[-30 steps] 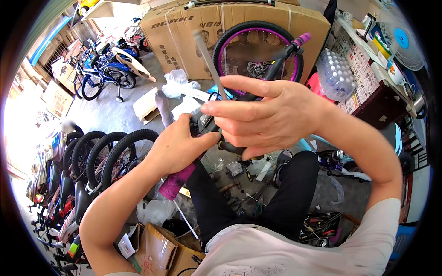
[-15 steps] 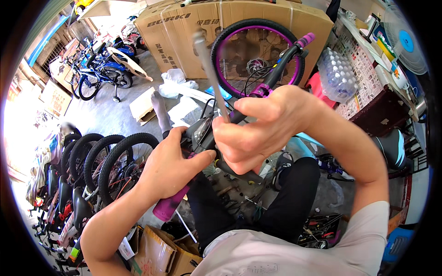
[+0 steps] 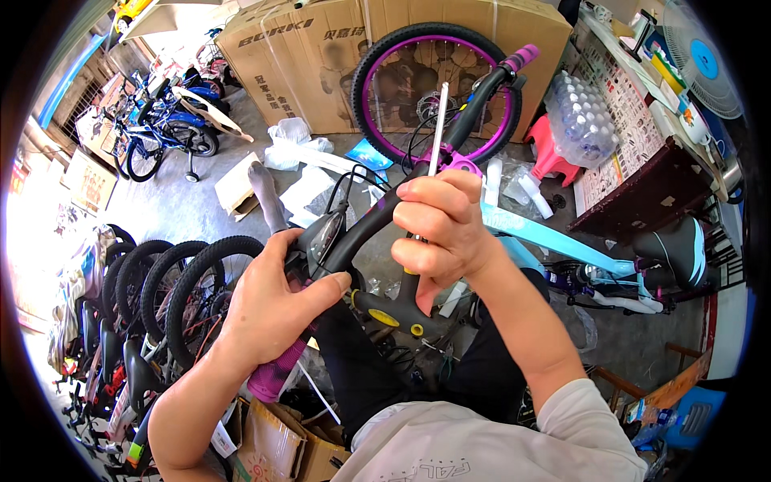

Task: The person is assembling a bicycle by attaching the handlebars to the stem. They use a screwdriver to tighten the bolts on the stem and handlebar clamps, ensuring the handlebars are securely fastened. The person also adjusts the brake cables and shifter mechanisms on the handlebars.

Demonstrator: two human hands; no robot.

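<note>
A black bicycle handlebar point(image 3: 361, 233) runs across in front of me, with a purple grip point(image 3: 275, 373) at its near end. My left hand point(image 3: 269, 301) is wrapped round the bar beside that grip, at a dark shifter and brake-lever mount point(image 3: 328, 237). In my right fist point(image 3: 446, 229), above my lap, is a T-handle wrench. Its shiny shaft point(image 3: 439, 124) points up and away, and its black handle with yellow patches point(image 3: 393, 312) shows below the fist. The purple-rimmed front wheel point(image 3: 365, 100) stands beyond the bar.
A large cardboard box point(image 3: 309, 72) stands behind the wheel. Several bicycles with black tyres point(image 3: 181, 321) line my left. A light-blue frame point(image 3: 562, 237) lies to the right, near a red stool point(image 3: 548, 153) and bundled bottles point(image 3: 582, 124). Opened cartons point(image 3: 269, 438) sit beside my left leg.
My right hand has turned upright and lowered toward me, bringing the wrench shaft from leaning left to near upright. My left hand keeps its hold on the handlebar.
</note>
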